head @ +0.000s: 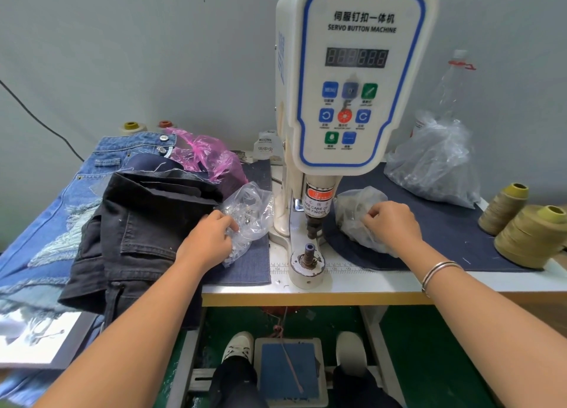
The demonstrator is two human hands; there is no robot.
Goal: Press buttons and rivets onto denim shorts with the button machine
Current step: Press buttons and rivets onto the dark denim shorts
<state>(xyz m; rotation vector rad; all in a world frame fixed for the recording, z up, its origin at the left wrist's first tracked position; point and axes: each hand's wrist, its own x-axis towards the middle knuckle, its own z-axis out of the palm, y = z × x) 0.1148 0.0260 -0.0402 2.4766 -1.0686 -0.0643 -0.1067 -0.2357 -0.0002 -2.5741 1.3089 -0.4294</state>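
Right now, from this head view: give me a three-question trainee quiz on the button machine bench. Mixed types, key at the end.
1. True or false: the black shorts lie under the press head.
2. What does the left hand reach into?
A. clear bag of metal parts
B. pink bag
C. thread cone
3. Fill in: the right hand pinches a clear ___.

Key: 1 false; 2 A; 3 bag.

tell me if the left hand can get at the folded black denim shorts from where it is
Probably yes. The left hand is in the clear plastic bag of metal fasteners, right beside the folded black denim shorts. Nothing lies between them, though it would have to leave the bag first.
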